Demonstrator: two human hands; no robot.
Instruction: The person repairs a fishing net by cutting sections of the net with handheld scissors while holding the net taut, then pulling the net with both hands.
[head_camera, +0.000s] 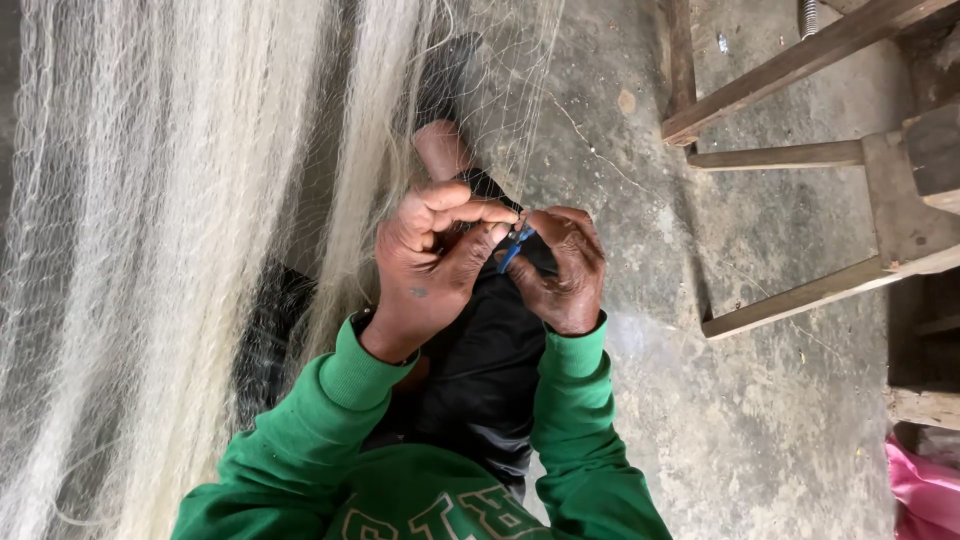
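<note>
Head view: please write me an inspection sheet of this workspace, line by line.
Surface: grey concrete floor, stained.
Job's things: pale fishing net draped at left; small blue tool between both hands.
Clutter: pink material at lower right corner.
Hands: left hand and right hand pinch around the blue tool, over a dark trouser leg.
Cables: nothing seen.
Surroundings: wooden frame at right.

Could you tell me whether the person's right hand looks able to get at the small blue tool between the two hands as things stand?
Probably yes: the right hand sits right against the small blue tool, fingertips meeting those of the left hand, with only fine net strands nearby.
</note>
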